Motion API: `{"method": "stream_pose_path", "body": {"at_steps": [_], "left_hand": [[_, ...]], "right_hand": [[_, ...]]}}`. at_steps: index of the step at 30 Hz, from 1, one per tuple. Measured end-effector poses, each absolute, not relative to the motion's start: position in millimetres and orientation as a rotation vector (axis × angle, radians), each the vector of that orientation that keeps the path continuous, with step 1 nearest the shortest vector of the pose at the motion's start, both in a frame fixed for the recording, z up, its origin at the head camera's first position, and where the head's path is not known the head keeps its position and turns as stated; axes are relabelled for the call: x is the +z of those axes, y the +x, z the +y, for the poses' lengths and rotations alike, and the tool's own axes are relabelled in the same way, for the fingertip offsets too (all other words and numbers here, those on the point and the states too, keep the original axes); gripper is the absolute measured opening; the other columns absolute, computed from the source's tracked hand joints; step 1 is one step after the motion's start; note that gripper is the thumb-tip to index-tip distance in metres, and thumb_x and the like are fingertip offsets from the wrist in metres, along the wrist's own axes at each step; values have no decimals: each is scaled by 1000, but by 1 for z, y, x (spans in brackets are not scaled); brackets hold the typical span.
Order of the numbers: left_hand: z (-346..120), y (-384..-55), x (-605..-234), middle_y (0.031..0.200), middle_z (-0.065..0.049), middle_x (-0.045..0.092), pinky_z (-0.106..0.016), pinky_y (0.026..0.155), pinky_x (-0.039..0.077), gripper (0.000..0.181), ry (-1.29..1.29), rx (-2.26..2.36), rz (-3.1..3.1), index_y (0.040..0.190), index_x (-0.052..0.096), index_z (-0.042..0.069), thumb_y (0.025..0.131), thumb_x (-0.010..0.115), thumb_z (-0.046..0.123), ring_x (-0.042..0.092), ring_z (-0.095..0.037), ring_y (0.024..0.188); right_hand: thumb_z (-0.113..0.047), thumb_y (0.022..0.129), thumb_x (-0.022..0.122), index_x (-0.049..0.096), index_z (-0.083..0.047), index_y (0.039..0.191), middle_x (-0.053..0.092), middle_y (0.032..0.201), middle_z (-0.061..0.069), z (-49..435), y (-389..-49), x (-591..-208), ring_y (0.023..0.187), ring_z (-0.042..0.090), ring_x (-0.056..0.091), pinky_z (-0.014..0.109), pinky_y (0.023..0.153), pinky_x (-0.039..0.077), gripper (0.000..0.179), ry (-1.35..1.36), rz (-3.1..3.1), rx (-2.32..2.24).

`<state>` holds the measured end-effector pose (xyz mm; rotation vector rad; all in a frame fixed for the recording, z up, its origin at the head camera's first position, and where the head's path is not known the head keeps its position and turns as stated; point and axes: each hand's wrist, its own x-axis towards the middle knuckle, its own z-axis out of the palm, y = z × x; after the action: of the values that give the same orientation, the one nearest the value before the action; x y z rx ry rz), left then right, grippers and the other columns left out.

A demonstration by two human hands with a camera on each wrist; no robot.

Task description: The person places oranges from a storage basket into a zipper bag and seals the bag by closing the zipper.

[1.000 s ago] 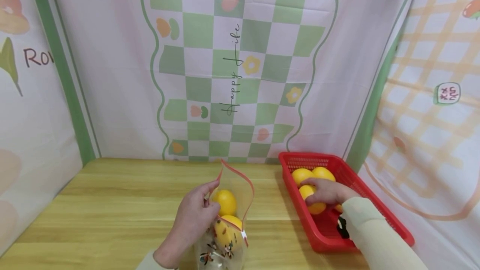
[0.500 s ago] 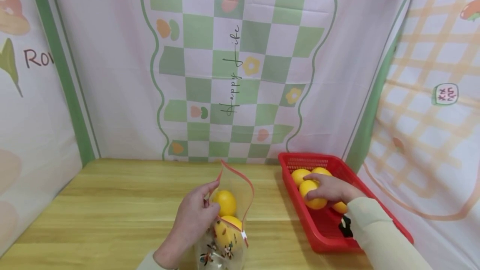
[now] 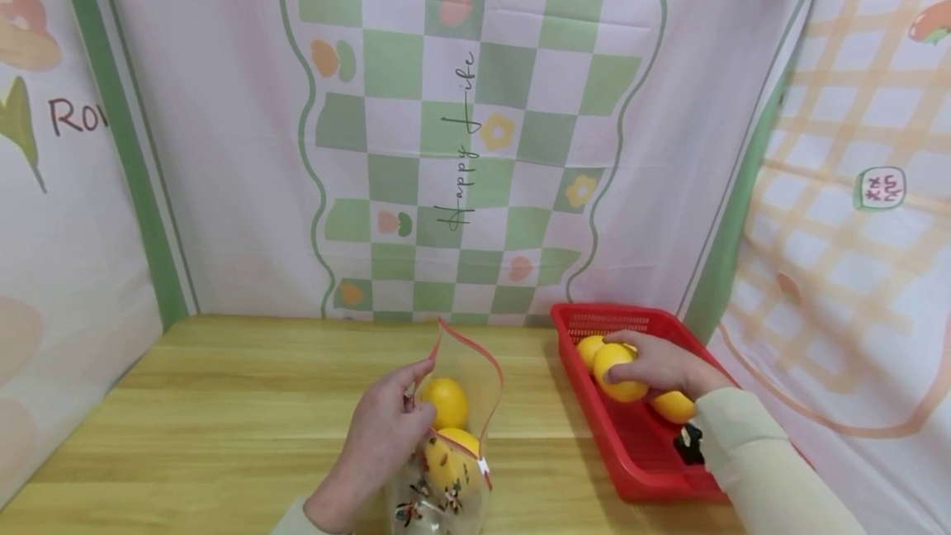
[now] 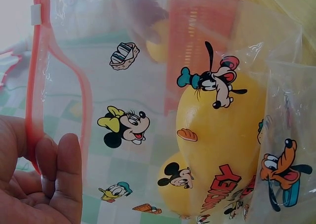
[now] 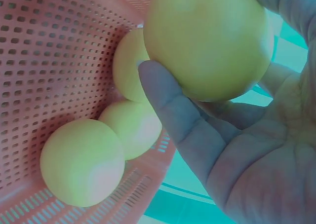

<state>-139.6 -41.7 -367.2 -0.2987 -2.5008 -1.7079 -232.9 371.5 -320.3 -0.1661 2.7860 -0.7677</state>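
Observation:
My left hand (image 3: 390,419) pinches the red-edged rim of a clear zip bag (image 4: 133,81) printed with cartoon figures. The bag's mouth gapes at the top, and a white slider (image 3: 484,465) sits at its near corner. Inside the bag lie two oranges, a far one (image 3: 447,403) and a near one (image 3: 449,465). Over the red basket (image 3: 631,481) on the right, my right hand (image 3: 661,366) grips another orange (image 5: 207,41) between thumb and fingers, raised above the rest. Several more oranges (image 5: 84,162) lie in the basket below it.
A wooden table (image 3: 260,403) bears the bag and the basket. Behind it hangs a green-and-white checked cloth (image 3: 446,188), with more printed cloth (image 3: 847,271) along the right side. A small black device (image 3: 689,444) shows under the right sleeve.
My right hand has lifted an orange from among the others in the basket, up and slightly toward the back. The left hand and the bag have stayed put.

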Motion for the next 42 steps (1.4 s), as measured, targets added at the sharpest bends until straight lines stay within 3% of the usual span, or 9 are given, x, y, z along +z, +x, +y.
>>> {"method": "stream_pose_path", "body": {"at_steps": [24, 31, 36, 42], "left_hand": [[-42, -139, -367, 87, -5, 56, -15, 39, 30, 59, -305, -1707, -2483, 146, 60, 15, 88, 62, 7, 35, -7, 45], [-43, -138, -368, 117, -8, 66, -18, 39, 32, 59, -324, -1701, -2462, 145, 62, 14, 87, 63, 6, 36, -7, 47], [-43, -138, -368, 132, -9, 65, -18, 39, 31, 58, -315, -1718, -2458, 145, 62, 15, 87, 64, 6, 37, -7, 47], [-43, -138, -368, 117, -8, 66, -18, 39, 32, 58, -323, -1719, -2458, 145, 61, 15, 87, 63, 6, 37, -7, 47]], "right_hand": [[-45, 89, 77, 44, -12, 155, 60, 128, 14, 357, -231, -300, 102, 26, 61, 42, 75, 63, 81, -234, 2851, -885], [-46, 89, 77, 46, -15, 155, 59, 129, 14, 349, -228, -294, 102, 26, 61, 40, 74, 62, 79, -248, 2885, -880], [-46, 89, 77, 43, -17, 156, 58, 132, 15, 344, -226, -291, 103, 28, 60, 41, 76, 62, 80, -243, 2888, -915], [-47, 90, 75, 41, -22, 158, 57, 136, 15, 338, -223, -288, 107, 28, 60, 41, 80, 61, 80, -233, 2865, -972]]}}
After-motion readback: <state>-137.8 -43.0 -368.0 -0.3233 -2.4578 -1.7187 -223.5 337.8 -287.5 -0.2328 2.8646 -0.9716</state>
